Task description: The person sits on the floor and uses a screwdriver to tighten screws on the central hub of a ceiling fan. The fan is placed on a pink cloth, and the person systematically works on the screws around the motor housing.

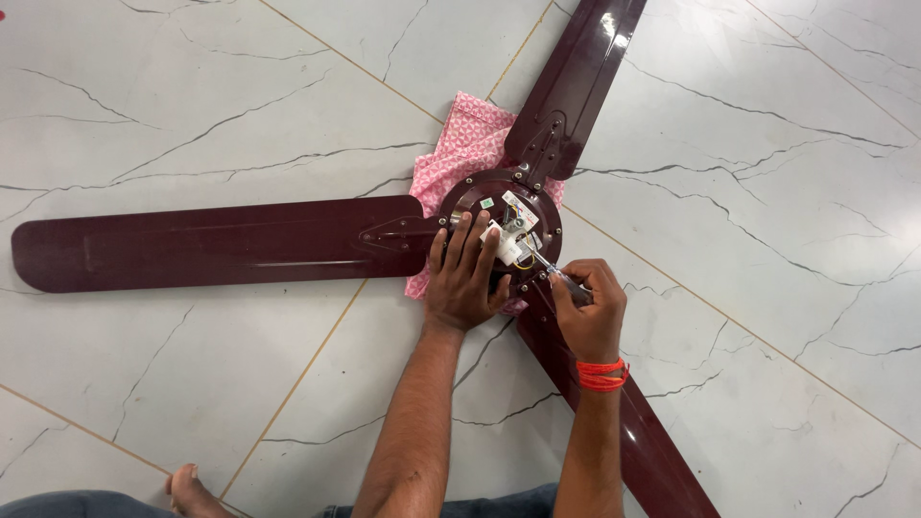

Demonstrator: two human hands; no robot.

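Where bare foot (pixel 192 489) meets marble floor (pixel 767 384), kneeling close. Right hand (pixel 588 309), orange thread (pixel 602 375) at wrist, closed around screwdriver (pixel 549 268), tip set into wiring at hub. Left hand (pixel 467 276) spread flat, fingers open, pressing motor hub (pixel 499 216). Maroon ceiling fan, 3 blades (pixel 211 242), lying on floor over pink cloth (pixel 465 144) beyond.

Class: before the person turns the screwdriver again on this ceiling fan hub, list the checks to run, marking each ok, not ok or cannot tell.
1. Left hand pressed flat on the fan hub: ok.
2. Right hand grips the screwdriver: ok.
3. Tip seated in a screw head: cannot tell.
4. Pink cloth cushions the hub on the floor: ok.
5. Wires clear of the tip: cannot tell.
6. Blades lying flat: ok.
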